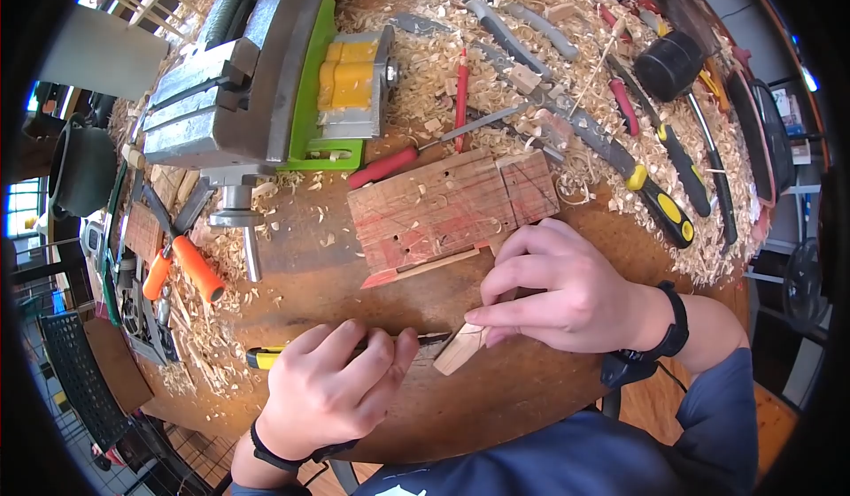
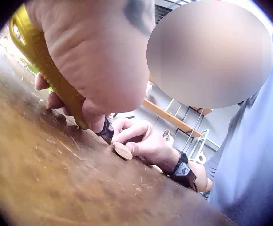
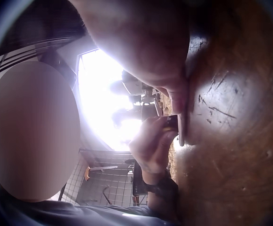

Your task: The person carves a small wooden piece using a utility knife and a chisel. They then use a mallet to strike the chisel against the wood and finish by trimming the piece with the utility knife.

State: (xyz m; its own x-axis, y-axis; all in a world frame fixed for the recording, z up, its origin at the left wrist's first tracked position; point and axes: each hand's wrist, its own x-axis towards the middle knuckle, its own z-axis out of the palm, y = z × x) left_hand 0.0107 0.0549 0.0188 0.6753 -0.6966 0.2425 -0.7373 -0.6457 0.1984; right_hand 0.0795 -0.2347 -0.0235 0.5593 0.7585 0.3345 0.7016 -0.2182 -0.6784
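Observation:
In the head view the left hand (image 1: pixel 332 385) grips a yellow-and-black utility knife (image 1: pixel 264 358), its blade pointing right to a small pale wooden piece (image 1: pixel 460 349). The right hand (image 1: pixel 562 292) pinches that piece between thumb and fingers, low over the brown table. The left wrist view shows the yellow knife handle (image 2: pixel 56 75) under the left palm (image 2: pixel 96 56), and the rounded end of the wood (image 2: pixel 122 151) at the right fingertips. In the right wrist view, the left hand (image 3: pixel 150 146) is close to the thin wooden piece (image 3: pixel 182 129). Whether the blade touches the wood is unclear.
A red-stained wooden block (image 1: pixel 443 208) lies beyond the hands, with a screwdriver (image 1: pixel 385 167) behind it. A metal vise (image 1: pixel 212 107) stands at back left, near orange-handled pliers (image 1: pixel 197 269). Shavings, rasps and a black mallet (image 1: pixel 670 64) cover the back right.

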